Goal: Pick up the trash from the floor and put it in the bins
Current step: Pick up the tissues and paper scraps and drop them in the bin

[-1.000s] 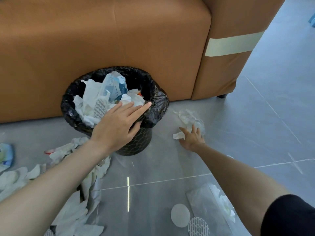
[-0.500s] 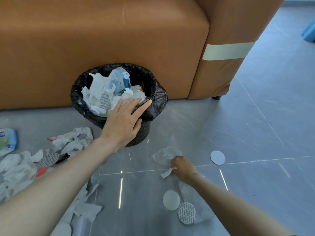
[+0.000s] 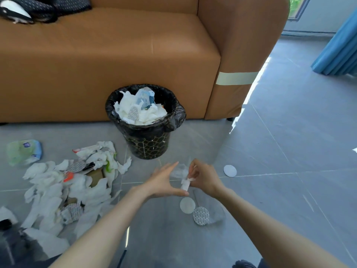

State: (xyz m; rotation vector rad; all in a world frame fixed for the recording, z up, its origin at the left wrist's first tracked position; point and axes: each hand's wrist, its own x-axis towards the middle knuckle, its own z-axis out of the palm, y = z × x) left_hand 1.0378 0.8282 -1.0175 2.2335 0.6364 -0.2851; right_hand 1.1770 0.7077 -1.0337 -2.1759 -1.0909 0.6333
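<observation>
1. At 9 o'clock from the hands, a green-and-blue packet (image 3: 24, 154) lies flat on the floor. Just right of it a broad pile of crumpled white tissues (image 3: 58, 190) spreads toward 7 o'clock, with patterned round pads, an orange bit and brown card mixed in.
2. At 12 o'clock stands the bin (image 3: 148, 144), upright. It is black with a gold honeycomb print and a black liner folded over its rim, and it is heaped above the rim with white tissue and a blue-white wrapper.
3. The left hand (image 3: 164, 182) is spread, fingers straight, palm turned toward the other hand and gripping nothing.
4. The white scrap (image 3: 185, 183) is a small twisted tissue pinched in the curled fingers of the right hand (image 3: 204, 178), above the floor and between the two hands. A blurred see-through film (image 3: 178, 169) shows beside it, and I cannot tell which hand has it.
5. At 5 o'clock, a plain white disc (image 3: 187, 205) and a patterned disc (image 3: 201, 216) lie just beside each other on the floor. Another white disc (image 3: 229, 171) lies alone at 3 o'clock.
6. The floor (image 3: 289, 151) is glossy grey tile with thin joints. An orange-brown sofa (image 3: 116, 55) runs behind the bin, and its arm carries a pale tape strip (image 3: 235, 78).
7. At 2 o'clock the tiles run open past the sofa arm to a blue curtain (image 3: 340, 51) — sunlight edges the arm there.
</observation>
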